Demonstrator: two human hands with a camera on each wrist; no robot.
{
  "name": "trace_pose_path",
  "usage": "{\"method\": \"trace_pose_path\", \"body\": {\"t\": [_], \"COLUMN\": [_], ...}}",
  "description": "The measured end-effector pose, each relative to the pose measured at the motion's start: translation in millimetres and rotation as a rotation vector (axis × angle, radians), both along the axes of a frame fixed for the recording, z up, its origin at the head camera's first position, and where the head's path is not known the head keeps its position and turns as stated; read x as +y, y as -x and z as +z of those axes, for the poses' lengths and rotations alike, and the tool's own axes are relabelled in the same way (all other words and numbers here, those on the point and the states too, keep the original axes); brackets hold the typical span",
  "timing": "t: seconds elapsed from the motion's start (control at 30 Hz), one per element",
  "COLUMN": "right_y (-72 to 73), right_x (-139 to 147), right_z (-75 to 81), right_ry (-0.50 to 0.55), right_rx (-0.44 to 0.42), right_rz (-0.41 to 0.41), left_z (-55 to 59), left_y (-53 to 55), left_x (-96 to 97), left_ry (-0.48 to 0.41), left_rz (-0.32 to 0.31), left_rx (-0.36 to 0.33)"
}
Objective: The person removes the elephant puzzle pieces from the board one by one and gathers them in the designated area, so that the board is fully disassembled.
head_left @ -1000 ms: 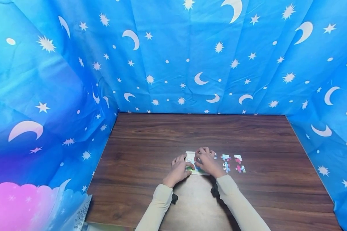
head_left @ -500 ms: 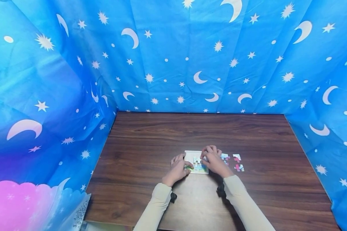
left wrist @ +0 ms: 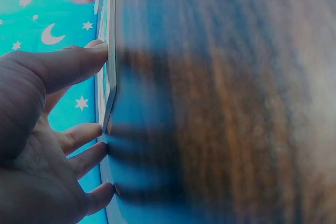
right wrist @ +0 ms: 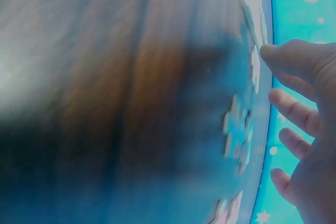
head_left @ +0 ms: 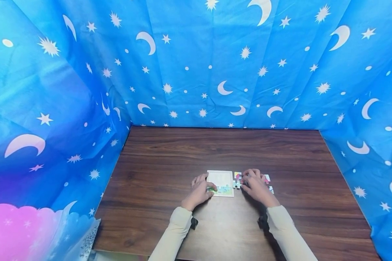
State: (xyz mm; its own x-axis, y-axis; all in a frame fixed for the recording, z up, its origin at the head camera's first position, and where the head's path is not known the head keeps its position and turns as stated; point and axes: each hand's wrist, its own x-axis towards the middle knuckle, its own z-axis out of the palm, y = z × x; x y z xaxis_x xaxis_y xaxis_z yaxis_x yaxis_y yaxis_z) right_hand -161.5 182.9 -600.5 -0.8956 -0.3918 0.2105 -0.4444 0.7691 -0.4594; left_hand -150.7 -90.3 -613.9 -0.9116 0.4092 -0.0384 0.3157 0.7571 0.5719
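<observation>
A small white puzzle tray (head_left: 220, 172) lies on the brown table in the head view, with joined puzzle pieces (head_left: 224, 190) along its near side. My left hand (head_left: 199, 192) rests at the tray's left side, thumb over its surface and other fingers spread at its edge. In the left wrist view the left thumb (left wrist: 79, 65) touches the tray edge. My right hand (head_left: 256, 186) is over the loose pieces right of the tray, fingers slightly bent. Near its fingertips lie a light-blue puzzle piece (head_left: 236, 184) and a yellow-and-pink piece (head_left: 237, 175). I see nothing pinched between its fingers.
More loose pieces (head_left: 271, 189) show past the right hand, partly covered by it. The wooden table (head_left: 170, 156) meets a blue moon-and-star cloth (head_left: 189, 79) at the back and sides. A pink and blue cloth (head_left: 16, 232) hangs at the near left.
My right hand has moved right, from over the tray to the loose pieces. A piece seen inside the tray earlier is no longer there; one now lies beside the tray. The left hand stays in place.
</observation>
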Motion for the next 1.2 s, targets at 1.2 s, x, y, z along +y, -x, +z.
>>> {"method": "trace_pose_path", "body": {"t": [1.2], "right_y": [-4.3], "right_x": [-31.9], "right_z": [-3.4], "right_ry": [-0.009], "right_rx": [-0.073], "right_rz": [0.044], "left_z": [3.5], "left_y": [5.3], "left_x": [4.8], "left_ry": [0.095], "left_rz": [-0.021], "left_rx": [0.043]}}
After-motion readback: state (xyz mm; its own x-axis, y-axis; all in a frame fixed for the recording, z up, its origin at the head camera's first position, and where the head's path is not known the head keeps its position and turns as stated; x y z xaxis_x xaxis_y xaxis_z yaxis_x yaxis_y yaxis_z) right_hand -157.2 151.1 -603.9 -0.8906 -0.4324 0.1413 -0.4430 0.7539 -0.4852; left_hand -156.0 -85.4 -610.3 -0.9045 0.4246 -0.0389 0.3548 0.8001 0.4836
